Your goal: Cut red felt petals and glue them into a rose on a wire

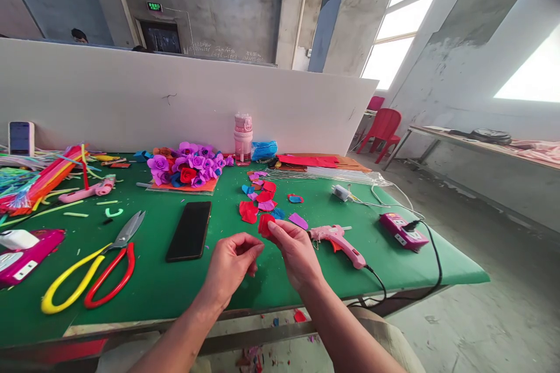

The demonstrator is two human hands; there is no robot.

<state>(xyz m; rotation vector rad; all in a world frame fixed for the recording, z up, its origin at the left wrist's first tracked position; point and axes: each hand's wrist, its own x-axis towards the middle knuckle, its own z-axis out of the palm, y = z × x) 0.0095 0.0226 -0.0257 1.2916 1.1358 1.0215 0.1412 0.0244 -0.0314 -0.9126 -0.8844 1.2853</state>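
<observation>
My right hand (295, 252) pinches a small red foam piece (264, 224) between thumb and fingers, just above the green table (184, 285). My left hand (231, 262) is curled close beside it, fingertips bent inward near the same piece; whether it touches it is unclear. Loose red, pink and blue petal cut-outs (258, 201) lie right behind the hands. A pink glue gun (339, 240) rests to the right of my right hand. A black phone (190, 230) lies flat to the left.
Scissors with yellow and red handles (94, 271) lie at the left front. A bunch of purple and red foam roses (188, 166), a pink bottle (243, 139) and red sheets (308, 160) stand at the back. A pink power strip (402, 230) sits at right.
</observation>
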